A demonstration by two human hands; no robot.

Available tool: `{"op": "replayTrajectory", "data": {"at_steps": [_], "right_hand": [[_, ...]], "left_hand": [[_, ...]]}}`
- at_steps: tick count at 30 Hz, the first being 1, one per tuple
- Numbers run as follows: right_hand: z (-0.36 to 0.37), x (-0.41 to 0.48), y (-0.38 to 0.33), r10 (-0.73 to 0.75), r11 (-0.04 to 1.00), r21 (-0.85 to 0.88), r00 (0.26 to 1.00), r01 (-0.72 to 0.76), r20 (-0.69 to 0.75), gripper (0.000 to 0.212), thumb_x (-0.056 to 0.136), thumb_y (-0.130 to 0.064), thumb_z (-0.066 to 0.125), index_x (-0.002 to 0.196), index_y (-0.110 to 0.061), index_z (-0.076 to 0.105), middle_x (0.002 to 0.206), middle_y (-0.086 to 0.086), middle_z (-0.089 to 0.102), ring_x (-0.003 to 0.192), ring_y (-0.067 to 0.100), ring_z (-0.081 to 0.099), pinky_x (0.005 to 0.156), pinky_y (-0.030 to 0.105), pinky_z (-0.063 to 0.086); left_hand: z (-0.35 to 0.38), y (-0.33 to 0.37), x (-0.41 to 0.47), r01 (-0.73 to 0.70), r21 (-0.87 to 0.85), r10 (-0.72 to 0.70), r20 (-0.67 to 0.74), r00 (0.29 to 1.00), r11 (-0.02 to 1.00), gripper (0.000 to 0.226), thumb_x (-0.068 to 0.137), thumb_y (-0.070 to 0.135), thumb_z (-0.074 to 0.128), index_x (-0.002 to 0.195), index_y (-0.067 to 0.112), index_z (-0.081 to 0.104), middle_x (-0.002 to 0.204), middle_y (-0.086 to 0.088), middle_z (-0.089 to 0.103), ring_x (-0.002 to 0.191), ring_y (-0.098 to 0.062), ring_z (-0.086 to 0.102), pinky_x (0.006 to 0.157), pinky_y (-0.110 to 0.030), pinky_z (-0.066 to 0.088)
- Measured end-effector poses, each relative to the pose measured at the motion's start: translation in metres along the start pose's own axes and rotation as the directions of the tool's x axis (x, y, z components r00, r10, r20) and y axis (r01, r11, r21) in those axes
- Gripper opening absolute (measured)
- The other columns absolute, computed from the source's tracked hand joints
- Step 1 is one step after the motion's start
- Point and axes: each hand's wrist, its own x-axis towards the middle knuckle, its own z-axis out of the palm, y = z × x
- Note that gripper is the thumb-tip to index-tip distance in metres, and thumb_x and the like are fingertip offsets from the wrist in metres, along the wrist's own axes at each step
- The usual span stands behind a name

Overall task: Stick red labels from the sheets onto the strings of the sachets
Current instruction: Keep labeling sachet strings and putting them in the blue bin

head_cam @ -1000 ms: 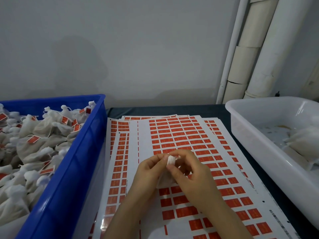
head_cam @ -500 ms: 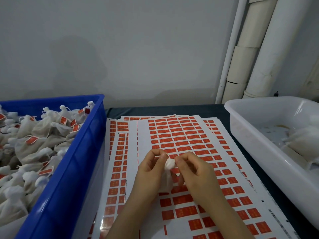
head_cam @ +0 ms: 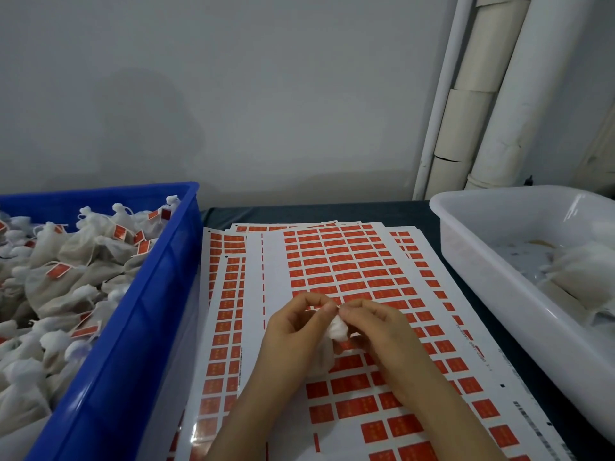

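The left hand (head_cam: 294, 326) and right hand (head_cam: 377, 331) pinch one soft white sachet (head_cam: 337, 328) together. The print on the red labels (head_cam: 336, 251) is too small to read.

Most of the sachet (head_cam: 337, 329) is hidden between the left hand (head_cam: 293, 331) and the right hand (head_cam: 382, 337), and whatever is pinched just above it is too small to be told.

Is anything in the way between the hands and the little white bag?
No, nothing visible. The left hand and right hand both pinch the top of the sachet, holding it just above the label sheets.
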Motion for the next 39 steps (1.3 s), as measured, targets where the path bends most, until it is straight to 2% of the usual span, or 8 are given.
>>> {"op": "replayTrajectory", "data": {"at_steps": [3,10,14,17,22,29,35,39], "right_hand": [[-0.001,0.005,-0.011,0.131,0.989,0.063,0.991,-0.131,0.005,0.017,0.088,-0.009,0.056,0.072,-0.014,0.058,0.092,0.014,0.063,0.089,0.030,0.062,0.086,0.043,0.052],[-0.004,0.001,-0.004,0.162,0.860,0.488,0.987,-0.150,0.017,0.024,0.093,-0.015,0.048,0.098,0.003,0.063,0.091,0.028,0.062,0.083,0.037,0.060,0.067,0.038,0.054],[-0.008,0.003,0.002,0.161,0.754,0.636,0.985,-0.164,0.064,0.024,0.093,-0.017,0.049,0.095,0.001,0.063,0.080,0.015,0.069,0.071,0.025,0.069,0.054,0.030,0.053],[-0.011,0.006,0.002,0.118,0.672,0.726,0.989,-0.146,0.090,0.023,0.092,-0.017,0.047,0.082,0.000,0.060,0.060,0.007,0.058,0.043,0.011,0.049,0.047,0.022,0.046],[-0.014,0.012,0.004,0.079,0.432,0.889,0.989,-0.150,0.128,0.008,0.095,-0.011,0.040,0.089,-0.008,0.045,0.061,0.006,0.049,0.044,0.010,0.038,0.043,0.019,0.038],[-0.023,0.016,0.005,0.092,0.294,0.951,0.993,-0.098,0.074,0.011,0.093,-0.011,0.041,0.082,-0.007,0.045,0.058,0.004,0.046,0.044,0.008,0.036,0.041,0.018,0.037],[-0.022,0.014,0.005,0.077,0.361,0.927,0.994,-0.102,0.079,0.017,0.092,-0.011,0.043,0.075,-0.007,0.047,0.059,0.006,0.048,0.043,0.009,0.038,0.041,0.018,0.038],[-0.023,0.010,0.006,0.011,0.843,0.536,0.994,0.048,-0.106,0.035,0.095,-0.017,0.047,0.067,-0.014,0.068,0.067,0.009,0.063,0.048,0.014,0.053,0.050,0.019,0.048]], "left_hand": [[0.002,0.001,-0.001,0.045,0.049,-0.045,0.008,0.999,0.998,0.016,0.090,0.035,0.056,0.077,0.035,0.066,0.077,0.026,0.065,0.078,0.010,0.059,0.049,-0.004,0.044],[0.000,0.003,-0.004,0.061,0.045,-0.064,0.061,0.996,0.997,0.036,0.081,0.058,0.033,0.082,0.044,0.067,0.085,0.020,0.069,0.086,-0.006,0.064,0.069,-0.014,0.045],[0.000,0.004,-0.005,0.056,0.054,-0.062,0.109,0.992,0.997,0.041,0.075,0.064,0.029,0.083,0.046,0.065,0.084,0.024,0.068,0.085,0.004,0.063,0.068,-0.011,0.044],[0.000,0.003,-0.004,0.056,0.051,-0.061,0.088,0.994,0.997,0.039,0.078,0.062,0.030,0.087,0.044,0.063,0.085,0.021,0.067,0.082,0.006,0.062,0.059,-0.006,0.044],[0.000,0.004,0.000,0.093,0.052,-0.093,-0.001,0.996,0.994,0.010,0.094,0.043,0.042,0.094,0.045,0.051,0.085,0.027,0.056,0.071,0.023,0.054,0.044,0.000,0.038],[0.006,0.005,-0.002,0.074,0.133,-0.076,0.008,0.997,0.988,0.021,0.098,0.041,0.033,0.093,0.050,0.051,0.094,0.032,0.053,0.082,0.007,0.056,0.047,0.002,0.038],[0.003,0.007,-0.007,0.115,0.137,-0.128,0.092,0.988,0.984,0.033,0.093,0.047,0.041,0.071,0.046,0.066,0.069,0.031,0.064,0.071,0.015,0.057,0.047,0.001,0.039],[-0.005,0.009,-0.007,0.186,0.075,-0.189,0.046,0.981,0.980,0.034,0.086,0.050,0.049,0.058,0.050,0.068,0.067,0.029,0.065,0.070,0.013,0.060,0.045,-0.001,0.040]]}}
